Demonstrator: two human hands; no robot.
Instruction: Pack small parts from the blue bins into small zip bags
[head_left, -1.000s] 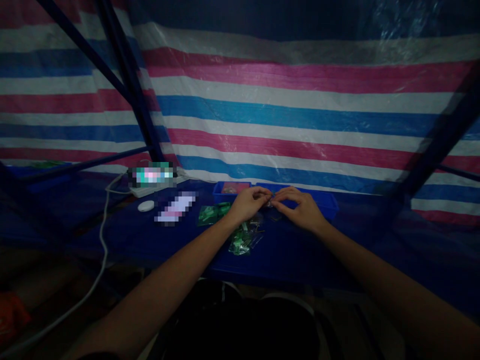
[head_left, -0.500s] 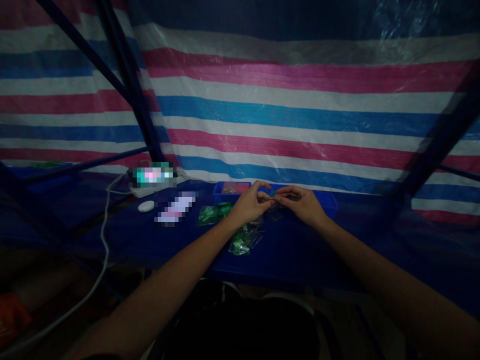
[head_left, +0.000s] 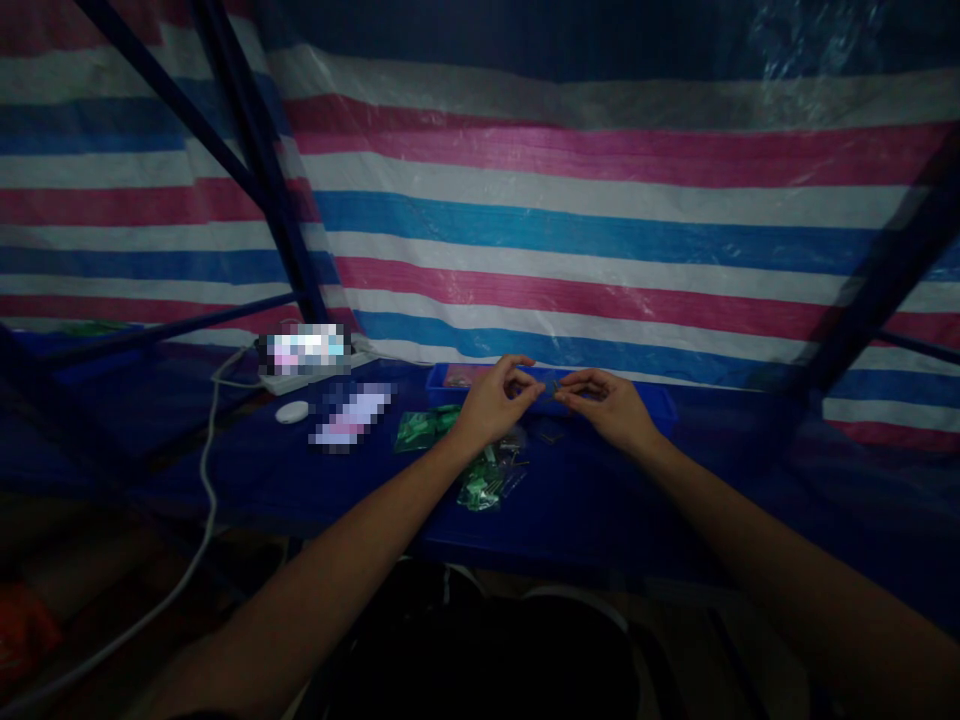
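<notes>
My left hand [head_left: 496,398] and my right hand [head_left: 604,404] are raised a little above the dark blue table [head_left: 300,470], fingertips pinched and a short gap between them. Each pinch seems to hold something tiny that is too small and dim to name. Below my left hand lies a heap of small green parts in clear plastic [head_left: 489,478]. A second green packet [head_left: 424,425] lies left of that hand. Behind both hands stands a shallow blue tray [head_left: 660,408].
A white cable [head_left: 206,470] runs from a white power strip [head_left: 300,378] off the table's left edge. A small white oval object [head_left: 292,411] lies nearby. Striped tarpaulin [head_left: 570,220] hangs behind, with dark frame poles [head_left: 262,170] at left and right.
My two hands, which were touching at the fingertips, have lifted slightly and drawn apart.
</notes>
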